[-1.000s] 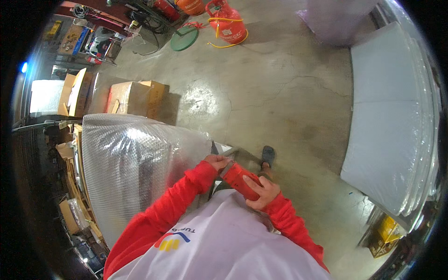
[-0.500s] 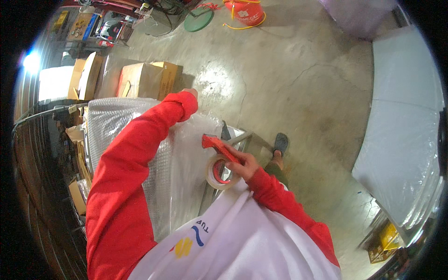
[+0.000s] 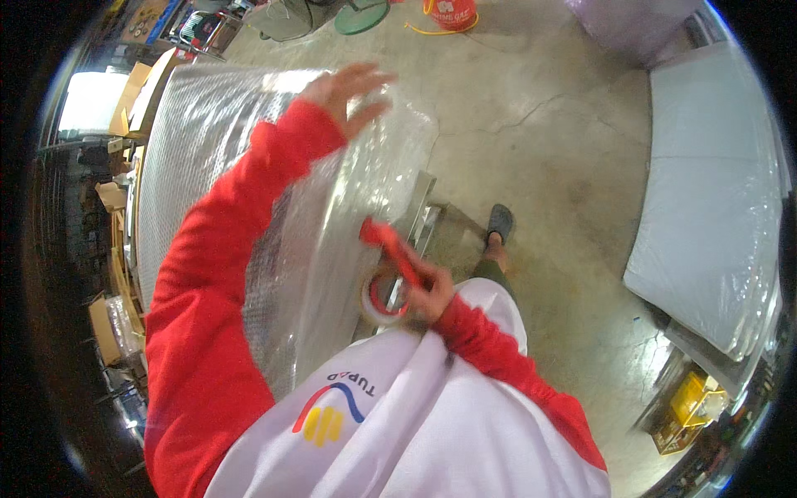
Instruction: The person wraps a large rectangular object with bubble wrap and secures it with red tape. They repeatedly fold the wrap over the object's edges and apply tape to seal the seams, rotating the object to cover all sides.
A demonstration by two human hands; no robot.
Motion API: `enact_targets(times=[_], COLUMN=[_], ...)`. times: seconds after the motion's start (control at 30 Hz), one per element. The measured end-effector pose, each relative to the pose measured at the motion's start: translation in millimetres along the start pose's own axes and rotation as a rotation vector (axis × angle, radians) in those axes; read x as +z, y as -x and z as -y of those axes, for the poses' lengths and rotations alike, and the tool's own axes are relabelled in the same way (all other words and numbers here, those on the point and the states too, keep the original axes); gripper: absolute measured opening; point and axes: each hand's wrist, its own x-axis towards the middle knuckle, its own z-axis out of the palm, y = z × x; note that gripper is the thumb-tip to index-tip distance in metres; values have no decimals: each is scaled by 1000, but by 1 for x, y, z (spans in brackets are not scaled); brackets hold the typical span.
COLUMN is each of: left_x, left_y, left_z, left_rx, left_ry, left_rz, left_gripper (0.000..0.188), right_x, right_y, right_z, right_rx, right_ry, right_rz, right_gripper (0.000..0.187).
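Clear bubble wrap (image 3: 220, 133) lies in a large sheet before me, with a smoother, shiny folded strip along its right side. Over the far part of the sheet my left hand (image 3: 353, 93) is raised, its fingers apart and nothing in them; it is slightly blurred. My right hand (image 3: 430, 292) grips a red tape dispenser (image 3: 390, 246) by its handle, close to my body. A roll of tape (image 3: 365, 303) sits on the dispenser, above the near right edge of the wrap. The dispenser's head points away from me, toward the wrap.
A metal frame (image 3: 422, 195) shows under the wrap's right edge. Opened cardboard boxes (image 3: 154, 87) stand at the left. On the right lies a stack of plastic-wrapped white sheets (image 3: 706, 207). A red bucket (image 3: 452, 12) and yellow crate (image 3: 693, 402) stand on the concrete floor (image 3: 564, 166).
My left hand has lifted and moved farther away, its fingers now spread. The bubble wrap reaches farther out, covering the view of a cardboard box. My right hand still holds the tape dispenser.
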Motion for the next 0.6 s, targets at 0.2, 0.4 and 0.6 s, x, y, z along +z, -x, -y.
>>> enact_targets(times=[0.2,0.4,0.6], left_x=[-45,-118,-90], left_y=[210,361,538], left_z=[-72,-60,-196], left_rx=[-118,-258,-412], left_ry=[-348,-133,-256], left_rz=[136,-43,75], left_gripper=[57,57,74], right_x=[64,68,108], right_y=[69,68,130], right_z=[-67,-95,-140], right_rx=[117,-130,-181], right_ry=[0,101,-9], right_rz=[62,8,-139], right_gripper=[72,66,65])
